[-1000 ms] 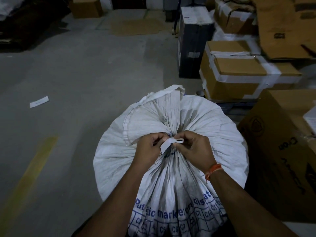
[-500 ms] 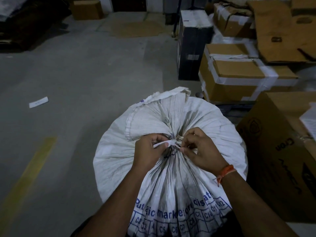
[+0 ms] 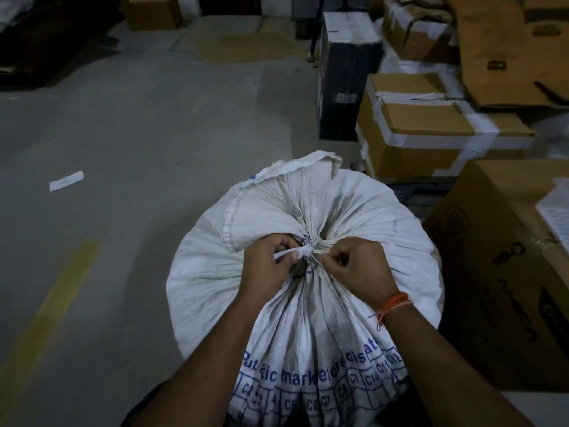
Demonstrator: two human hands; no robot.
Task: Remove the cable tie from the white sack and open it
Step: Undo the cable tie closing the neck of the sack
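A full white sack [image 3: 363, 217] with blue printing stands on the floor in front of me, its mouth gathered into a tight neck at the centre. A white cable tie [image 3: 303, 251] binds that neck. My left hand [image 3: 268, 266] pinches the tie's flat white tail between thumb and fingers. My right hand [image 3: 357, 266], with an orange thread at the wrist, pinches the tie just right of the neck. Where the tie circles the neck is partly hidden by my fingers.
Taped cardboard boxes [image 3: 431, 127] and a dark tall box [image 3: 348, 75] stand close behind and to the right of the sack. A large brown carton [image 3: 508, 272] is at its right. Bare concrete floor [image 3: 138, 134] with a paper slip [image 3: 66, 180] lies to the left.
The tie's tail, first a loop between my hands, is now pulled out flat to the left. My right hand has shifted slightly right and lower on the neck.
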